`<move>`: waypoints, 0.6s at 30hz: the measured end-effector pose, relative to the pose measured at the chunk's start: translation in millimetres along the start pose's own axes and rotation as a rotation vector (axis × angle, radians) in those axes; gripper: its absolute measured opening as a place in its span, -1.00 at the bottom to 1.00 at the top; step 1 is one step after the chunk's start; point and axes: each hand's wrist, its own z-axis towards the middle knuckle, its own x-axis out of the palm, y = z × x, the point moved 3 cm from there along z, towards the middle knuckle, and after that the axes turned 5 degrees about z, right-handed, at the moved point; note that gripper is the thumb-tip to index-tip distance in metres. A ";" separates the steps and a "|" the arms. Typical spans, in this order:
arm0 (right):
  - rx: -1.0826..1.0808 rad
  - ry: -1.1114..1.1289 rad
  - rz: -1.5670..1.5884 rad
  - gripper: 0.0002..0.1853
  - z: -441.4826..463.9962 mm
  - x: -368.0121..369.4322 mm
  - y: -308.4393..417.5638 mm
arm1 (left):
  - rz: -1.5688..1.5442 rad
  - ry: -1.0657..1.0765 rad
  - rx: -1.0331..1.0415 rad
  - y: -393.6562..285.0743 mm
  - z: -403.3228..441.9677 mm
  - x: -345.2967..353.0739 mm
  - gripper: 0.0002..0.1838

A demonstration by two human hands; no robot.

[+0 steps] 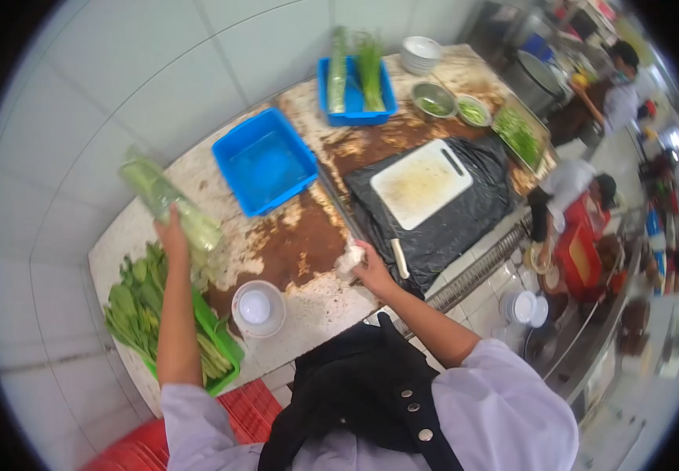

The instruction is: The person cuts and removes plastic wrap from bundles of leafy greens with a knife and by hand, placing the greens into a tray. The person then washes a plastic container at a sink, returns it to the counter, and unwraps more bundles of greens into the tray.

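Observation:
My left hand (171, 234) is closed around a long plastic-wrapped bundle of green vegetables (186, 212), pale at its near end and blurred at the leafy end. It hovers over the left side of the worktable, above the leafy greens (139, 294) in a green basket (226, 349). My right hand (375, 271) grips a crumpled white cloth or paper (349, 257) at the table's middle. Just right of that hand lies a knife (399, 257) with a white handle. A white bowl (259, 326) with a smaller white container inside sits between my arms.
A blue basin (308, 177) stands ahead; another blue basin (355, 118) holds long greens. The white cutting board (402, 200) rests on black plastic sheeting (481, 212). Bowls (420, 55) and a tray of chopped greens (518, 137) line the back. Two co-workers (571, 184) are at right.

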 end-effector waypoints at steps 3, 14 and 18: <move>0.006 0.028 0.147 -0.13 7.7 -7.5 -7.4 | 0.131 -0.067 0.047 -46.2 -29.8 -22.0 0.05; -0.243 0.148 -0.128 -0.38 18.0 54.3 41.8 | -0.458 0.206 0.092 -168.2 -187.6 -65.7 -0.14; -0.613 0.009 -0.226 -0.43 -14.4 74.6 64.3 | -0.430 0.242 -0.069 -172.5 -238.1 -57.7 -0.10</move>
